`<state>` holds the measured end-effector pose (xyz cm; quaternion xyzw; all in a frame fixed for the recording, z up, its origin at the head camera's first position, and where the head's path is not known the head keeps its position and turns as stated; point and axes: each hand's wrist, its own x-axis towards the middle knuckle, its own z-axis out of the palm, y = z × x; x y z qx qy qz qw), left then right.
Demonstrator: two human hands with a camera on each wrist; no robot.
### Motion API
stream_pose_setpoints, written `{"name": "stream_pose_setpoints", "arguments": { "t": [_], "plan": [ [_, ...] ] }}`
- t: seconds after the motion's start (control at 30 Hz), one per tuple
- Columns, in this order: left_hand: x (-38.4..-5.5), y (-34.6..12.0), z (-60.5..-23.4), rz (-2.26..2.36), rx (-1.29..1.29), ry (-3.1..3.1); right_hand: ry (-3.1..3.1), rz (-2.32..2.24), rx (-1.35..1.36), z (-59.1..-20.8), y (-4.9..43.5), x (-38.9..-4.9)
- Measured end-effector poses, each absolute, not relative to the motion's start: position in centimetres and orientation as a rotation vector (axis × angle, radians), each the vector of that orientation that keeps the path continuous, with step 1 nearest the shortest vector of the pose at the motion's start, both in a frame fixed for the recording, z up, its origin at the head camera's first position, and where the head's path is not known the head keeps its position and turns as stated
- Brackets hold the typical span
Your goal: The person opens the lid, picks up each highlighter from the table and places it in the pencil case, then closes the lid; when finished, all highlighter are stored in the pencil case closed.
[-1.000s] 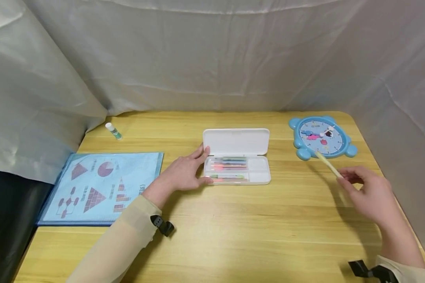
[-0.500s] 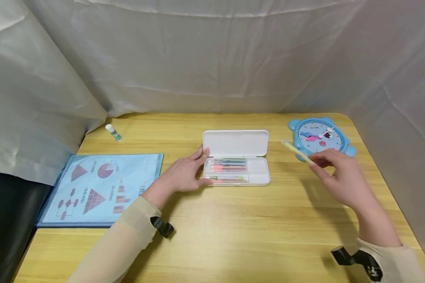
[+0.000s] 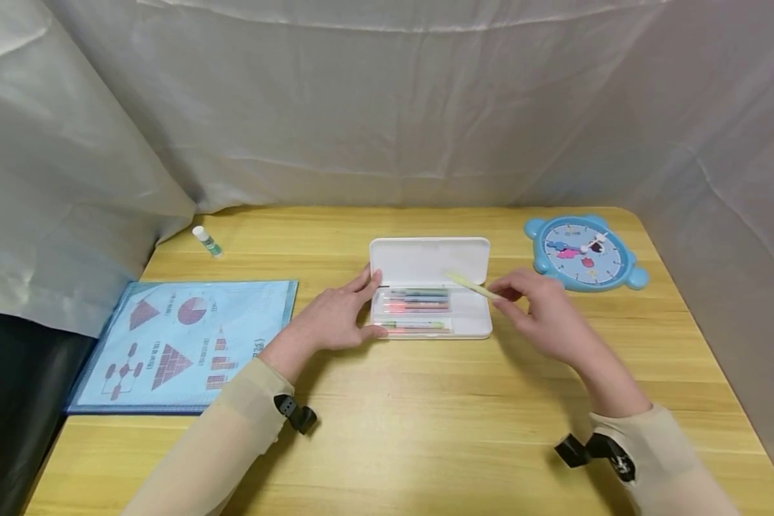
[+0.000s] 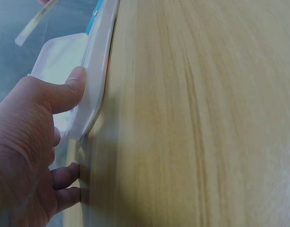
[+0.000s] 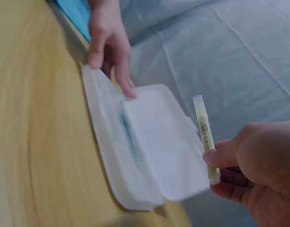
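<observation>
A white pencil case [image 3: 471,322] lies with its lid [image 3: 419,261] raised on the wooden table. Several coloured pens [image 3: 416,304] fill its left compartments. My left hand [image 3: 335,315] grips the case's left end, thumb at the front edge and forefinger up by the lid; the left wrist view shows that thumb [image 4: 69,92] on the case wall. At the case's right end, my right hand [image 3: 542,315] pinches a pale yellow capped marker [image 5: 205,137] between thumb and fingers. The marker's far end points left, over the open case in the head view.
A blue toy clock [image 3: 583,251] lies at the back right. On the left is a light blue document pouch [image 3: 187,344] with printed charts, partly under the left forearm. A glue stick [image 3: 207,241] lies behind it. Grey cloth [image 3: 387,107] hangs around the table's back and sides.
My right hand has carried the marker leftwards, from beside the toy clock to the right end of the pencil case. The left hand has stayed on the case.
</observation>
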<state>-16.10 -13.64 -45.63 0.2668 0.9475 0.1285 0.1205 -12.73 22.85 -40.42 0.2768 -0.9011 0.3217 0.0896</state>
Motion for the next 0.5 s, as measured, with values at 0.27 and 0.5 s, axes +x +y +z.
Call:
{"name": "stream_pose_setpoints", "arguments": {
  "t": [0.27, 0.5],
  "plan": [
    [-16.1, -13.6, -45.7, 0.375, 0.784, 2.772, -2.744, 1.048, 0.914, -41.6, 20.1, -13.7],
    [-16.1, -13.6, -45.7, 0.374, 0.791, 2.775, -2.79, 1.022, 0.978, -42.6, 17.9, -14.4]
  ]
}}
